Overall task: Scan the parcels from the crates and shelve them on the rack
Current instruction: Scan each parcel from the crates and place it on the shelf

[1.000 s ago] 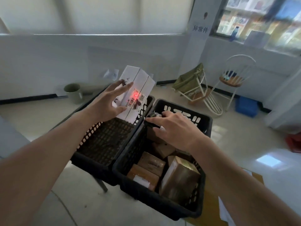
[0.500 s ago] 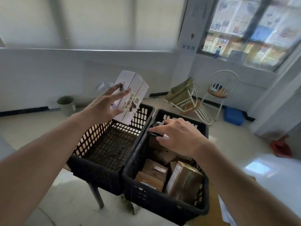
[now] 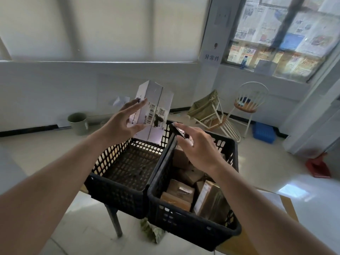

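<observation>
Two black perforated plastic crates sat side by side on a stand — the left crate held nothing visible, while the right crate held several brown cardboard parcels. Above the left crate's far rim, the left hand held a tall white rectangular box upright, thumb and spread fingers gripping its near side, the barcode label facing the camera. Just beside it, the right hand gripped a small dark handheld scanner over the right crate — its tip aimed toward the box, apart from it.
</observation>
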Demonstrator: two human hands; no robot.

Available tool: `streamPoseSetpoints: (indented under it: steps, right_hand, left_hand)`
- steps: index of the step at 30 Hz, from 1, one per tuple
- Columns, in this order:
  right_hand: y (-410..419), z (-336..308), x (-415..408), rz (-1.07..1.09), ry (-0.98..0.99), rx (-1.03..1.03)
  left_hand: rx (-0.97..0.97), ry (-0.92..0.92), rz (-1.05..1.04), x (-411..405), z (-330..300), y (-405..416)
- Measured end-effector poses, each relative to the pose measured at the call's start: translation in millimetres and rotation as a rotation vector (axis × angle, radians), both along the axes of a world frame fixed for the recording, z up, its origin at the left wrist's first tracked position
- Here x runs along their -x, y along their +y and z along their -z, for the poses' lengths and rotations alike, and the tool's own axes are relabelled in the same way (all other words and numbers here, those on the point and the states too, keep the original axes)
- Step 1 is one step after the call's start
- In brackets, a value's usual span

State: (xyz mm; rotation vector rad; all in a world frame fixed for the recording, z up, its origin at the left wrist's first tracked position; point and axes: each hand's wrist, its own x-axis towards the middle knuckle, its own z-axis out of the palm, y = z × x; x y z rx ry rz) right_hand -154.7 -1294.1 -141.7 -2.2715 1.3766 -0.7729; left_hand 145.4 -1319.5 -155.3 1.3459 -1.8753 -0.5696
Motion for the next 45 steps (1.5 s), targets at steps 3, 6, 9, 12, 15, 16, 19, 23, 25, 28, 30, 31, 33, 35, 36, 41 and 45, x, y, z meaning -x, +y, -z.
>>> streamPoseSetpoints:
  steps: [3, 6, 9, 12, 15, 16, 19, 23, 25, 28, 30, 31, 33, 35, 36, 41, 45]
  right_hand:
    - [-2, 0, -22, 0.064, -0.258, -0.039]
    - [-1, -4, -43, 0.079, -0.482, -0.115]
    - [5, -9, -61, -0.002, -0.595, -0.152]
    - [15, -13, -75, -0.116, -0.687, -0.192]
    - [36, -18, -87, -0.25, -0.728, -0.25]
    - [44, -20, -90, -0.291, -0.734, -0.257]
    - [74, -28, -100, -0.4, -0.721, -0.214]
    - [126, -37, -122, -0.588, -0.758, -0.241]
    - [158, -41, -133, -0.673, -0.782, -0.25]
    - [208, -46, -153, -0.779, -0.808, -0.228]
    - [243, -49, -167, -0.848, -0.823, -0.266]
    - [262, -50, -174, -0.887, -0.826, -0.296]
    - [302, -52, -187, -0.97, -0.822, -0.337]
    - [345, -53, -201, -1.033, -0.832, -0.344]
    - [367, -53, -209, -1.06, -0.843, -0.344]
    - [486, -52, -249, -1.179, -0.803, -0.379]
    - [585, -45, -281, -1.247, -0.798, -0.428]
  left_hand:
    - [-0.014, 0.131, -0.01, 3, -7, 27]
    - [-0.031, 0.234, -0.027, 7, -15, 59]
    - [0.007, 0.276, -0.087, 13, -23, 95]
    - [0.023, 0.322, -0.168, 22, -31, 135]
    - [0.052, 0.362, -0.28, 31, -38, 178]
    - [0.057, 0.388, -0.312, 34, -40, 194]
    - [0.087, 0.431, -0.416, 41, -46, 244]
    - [0.158, 0.389, -0.592, 50, -60, 318]
    - [0.187, 0.343, -0.672, 55, -68, 356]
    - [0.221, 0.288, -0.782, 60, -76, 415]
    - [0.236, 0.277, -0.857, 62, -80, 456]
    - [0.247, 0.272, -0.896, 62, -82, 477]
    - [0.274, 0.238, -0.981, 60, -85, 518]
    - [0.301, 0.191, -1.05, 56, -86, 562]
    - [0.316, 0.169, -1.075, 53, -86, 586]
    - [0.381, 0.025, -1.206, 37, -79, 711]
    - [0.405, -0.168, -1.295, 18, -72, 811]
